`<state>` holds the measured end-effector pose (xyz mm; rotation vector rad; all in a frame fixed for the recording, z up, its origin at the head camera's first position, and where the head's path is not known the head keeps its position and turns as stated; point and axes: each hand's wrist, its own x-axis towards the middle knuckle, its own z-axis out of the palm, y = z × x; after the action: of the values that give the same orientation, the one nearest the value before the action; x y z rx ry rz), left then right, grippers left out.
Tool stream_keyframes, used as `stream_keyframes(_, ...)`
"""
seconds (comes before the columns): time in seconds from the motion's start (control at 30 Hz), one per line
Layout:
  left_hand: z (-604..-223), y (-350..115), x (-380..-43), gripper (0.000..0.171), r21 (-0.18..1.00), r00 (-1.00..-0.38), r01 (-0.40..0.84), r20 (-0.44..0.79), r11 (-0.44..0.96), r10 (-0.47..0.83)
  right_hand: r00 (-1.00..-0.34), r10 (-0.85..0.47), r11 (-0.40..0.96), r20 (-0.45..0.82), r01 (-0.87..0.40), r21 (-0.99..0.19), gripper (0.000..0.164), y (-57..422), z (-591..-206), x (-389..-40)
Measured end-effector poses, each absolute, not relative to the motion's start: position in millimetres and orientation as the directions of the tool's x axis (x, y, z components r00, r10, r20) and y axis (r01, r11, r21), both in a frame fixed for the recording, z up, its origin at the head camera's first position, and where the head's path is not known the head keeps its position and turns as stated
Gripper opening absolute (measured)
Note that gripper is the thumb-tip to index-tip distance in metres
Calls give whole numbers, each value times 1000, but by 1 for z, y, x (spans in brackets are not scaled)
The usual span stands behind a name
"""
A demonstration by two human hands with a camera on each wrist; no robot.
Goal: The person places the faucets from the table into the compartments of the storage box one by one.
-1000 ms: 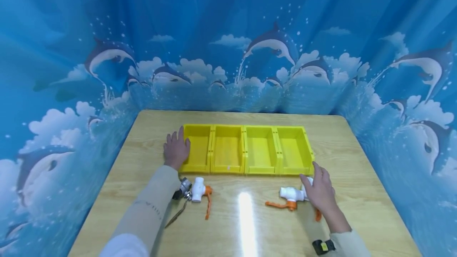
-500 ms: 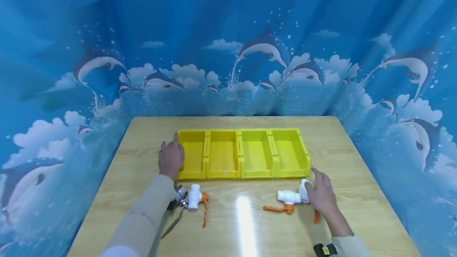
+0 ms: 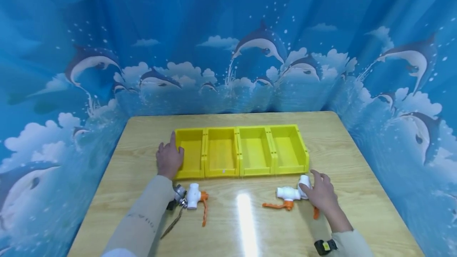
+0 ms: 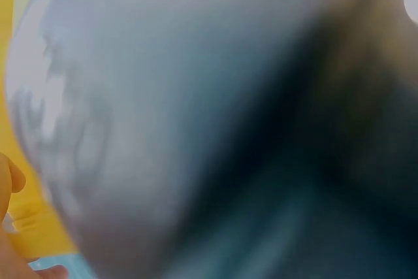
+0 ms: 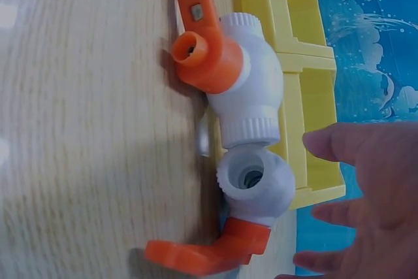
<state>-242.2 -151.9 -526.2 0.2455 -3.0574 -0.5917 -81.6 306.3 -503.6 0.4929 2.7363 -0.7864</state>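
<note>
My left hand (image 3: pixel 169 158) rests at the left wall of a row of yellow bins (image 3: pixel 221 172), its index finger extended along the rim and its thumb on the bin's inner side. Near its wrist lie a metal valve (image 3: pixel 180 193) with a long lever and a white plastic ball valve (image 3: pixel 193 196) with an orange handle. My right hand (image 3: pixel 321 193) hovers with relaxed, spread fingers beside two more white ball valves, one on its side (image 5: pixel 251 93) and one with its open end towards the camera (image 5: pixel 261 184). Nothing is held in it.
The wooden table (image 3: pixel 221 225) carries the bins towards its far side. A blue dolphin-print curtain (image 3: pixel 200 43) encloses the table at the back and both sides. A blurred grey metallic surface (image 4: pixel 144 109) fills most of the left wrist view.
The head view has shifted slightly. My left hand's fingers have gone from spread to mostly folded, with the index finger extended. The right hand stays by the valves, which lie as before.
</note>
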Motion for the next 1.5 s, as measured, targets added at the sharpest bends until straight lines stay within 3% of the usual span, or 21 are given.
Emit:
stream_keyframes(0.4,-527,-151,-242,70,386,-984,-170,-10,907,-180,-922,214,829,-322,346,-440,68,307,-508,-84)
stream_keyframes(1.1,-529,-152,-242,69,398,-981,-176,8,900,-195,-874,238,819,-423,415,-397,72,307,-507,-91)
stream_keyframes(1.5,-528,-152,-242,67,394,-980,-175,15,902,-196,-905,220,843,-364,364,-396,70,307,-508,-90)
